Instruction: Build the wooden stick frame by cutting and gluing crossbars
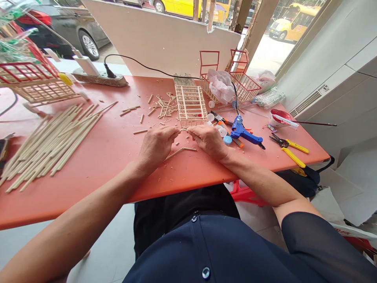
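Observation:
My left hand (155, 144) and my right hand (210, 140) meet near the front of the table, fingertips pinched. A short piece of thin wooden stick (184, 129) spans the small gap between them, its ends hidden by the fingers. Just below lies a bent or broken wooden stick (188, 148), partly behind my left hand. Right beyond my hands stands a small crate-like frame of wooden sticks (191, 103). A blue hot glue gun (245, 133) lies to the right of my right hand, beside a light-blue bottle cap (227, 140).
Long wooden sticks (55, 145) lie piled at left, with cut bits (166, 106) scattered mid-table. A power strip (100, 78) sits at the back. Yellow-handled pliers (290, 147), a red paint cup (279, 118) and red-trimmed stick baskets (243, 84) stand or lie at right.

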`<state>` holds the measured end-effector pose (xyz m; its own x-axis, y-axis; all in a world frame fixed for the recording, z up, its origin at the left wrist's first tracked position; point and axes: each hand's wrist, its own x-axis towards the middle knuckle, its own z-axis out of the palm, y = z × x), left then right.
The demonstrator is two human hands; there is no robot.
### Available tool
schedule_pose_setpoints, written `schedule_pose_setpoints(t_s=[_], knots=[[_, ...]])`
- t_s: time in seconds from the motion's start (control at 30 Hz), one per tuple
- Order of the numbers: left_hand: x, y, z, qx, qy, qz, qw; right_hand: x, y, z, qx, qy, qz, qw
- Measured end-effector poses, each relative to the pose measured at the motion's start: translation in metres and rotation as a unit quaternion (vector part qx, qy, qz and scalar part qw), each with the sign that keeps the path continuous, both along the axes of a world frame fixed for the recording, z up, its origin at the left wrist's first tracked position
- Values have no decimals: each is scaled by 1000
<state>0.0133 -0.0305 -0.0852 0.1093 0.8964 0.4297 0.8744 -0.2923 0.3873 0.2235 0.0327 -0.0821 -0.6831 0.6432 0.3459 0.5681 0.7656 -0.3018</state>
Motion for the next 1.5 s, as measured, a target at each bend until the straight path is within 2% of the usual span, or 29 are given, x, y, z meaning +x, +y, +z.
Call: schedule_pose_setpoints(t_s=[0.9, 1.5], knots=[[1, -1, 2, -15, -8, 6, 1000, 0, -1, 2, 3, -12, 1, 1000], [-1, 0, -2, 2, 2, -1, 1000, -1, 1, 0, 12, -27, -5, 1000]])
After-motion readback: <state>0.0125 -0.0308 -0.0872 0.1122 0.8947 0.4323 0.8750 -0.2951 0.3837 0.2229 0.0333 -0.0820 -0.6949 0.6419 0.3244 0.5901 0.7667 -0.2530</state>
